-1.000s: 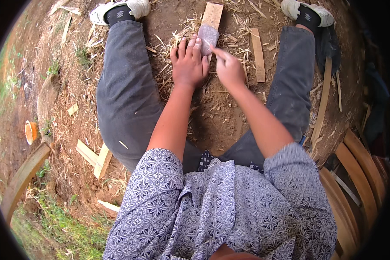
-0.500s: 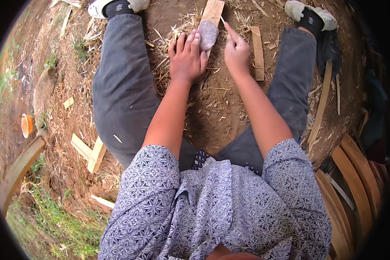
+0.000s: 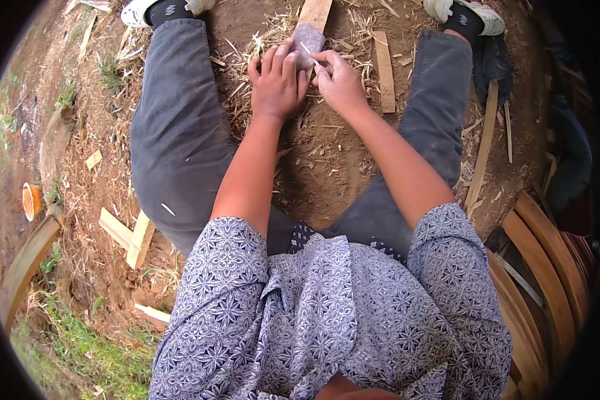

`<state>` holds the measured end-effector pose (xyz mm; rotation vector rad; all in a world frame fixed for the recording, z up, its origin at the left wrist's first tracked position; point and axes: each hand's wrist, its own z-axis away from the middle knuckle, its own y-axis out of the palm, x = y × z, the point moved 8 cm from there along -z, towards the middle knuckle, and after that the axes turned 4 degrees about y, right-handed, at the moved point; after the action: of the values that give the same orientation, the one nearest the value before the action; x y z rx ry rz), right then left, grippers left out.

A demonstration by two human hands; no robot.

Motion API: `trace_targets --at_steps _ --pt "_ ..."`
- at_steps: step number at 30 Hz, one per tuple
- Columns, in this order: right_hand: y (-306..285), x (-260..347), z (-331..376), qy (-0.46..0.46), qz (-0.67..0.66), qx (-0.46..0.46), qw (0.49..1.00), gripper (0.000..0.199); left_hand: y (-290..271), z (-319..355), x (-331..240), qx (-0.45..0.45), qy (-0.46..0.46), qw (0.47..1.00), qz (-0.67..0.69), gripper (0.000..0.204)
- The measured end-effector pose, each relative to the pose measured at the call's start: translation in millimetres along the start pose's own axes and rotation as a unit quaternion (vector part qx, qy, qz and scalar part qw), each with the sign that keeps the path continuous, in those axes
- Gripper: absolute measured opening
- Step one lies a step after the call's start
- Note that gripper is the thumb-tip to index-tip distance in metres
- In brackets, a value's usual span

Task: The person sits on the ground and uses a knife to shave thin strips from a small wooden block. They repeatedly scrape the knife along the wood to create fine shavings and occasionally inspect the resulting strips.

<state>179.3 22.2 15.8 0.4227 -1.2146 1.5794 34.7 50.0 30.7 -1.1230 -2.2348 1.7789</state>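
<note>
At the near left of the grey block (image 3: 309, 36), the left hand (image 3: 277, 85) lies with fingers spread against it; at its near right, the right hand (image 3: 341, 83) pinches a thin pale tool (image 3: 305, 49) over it. The block rests on a wooden board (image 3: 316, 11) stretching beyond it.

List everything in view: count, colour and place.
Straight wooden plank: one, tan, top centre
Flat slab: one, grey, on plank
Thin stick: one, white, over slab
Wooden pieces: several, tan, on soil
Wood shavings: many, yellowish, around slab
Rounded object: one, orange, far left
Thick wooden beams: several, brown, outer edges
Crumpled bag: one, black, upper right
Grass: patches, green, lower left
Shoes: two, white, top
Trousers: one, grey, centre
Patterned shirt: one, bluish, bottom
Left hand: one, touching slab
Right hand: one, holding stick
</note>
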Motion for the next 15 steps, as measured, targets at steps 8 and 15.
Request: trace_targets --at_steps 8,15 --pt "-12 -7 -57 -0.152 -0.050 -0.057 0.986 0.026 0 -3 -7 -0.027 0.013 0.999 0.026 0.038" --pt "-8 -3 -26 -0.105 -0.022 -0.027 0.994 0.026 0 4 1 -0.026 0.009 1.000 0.013 0.038"
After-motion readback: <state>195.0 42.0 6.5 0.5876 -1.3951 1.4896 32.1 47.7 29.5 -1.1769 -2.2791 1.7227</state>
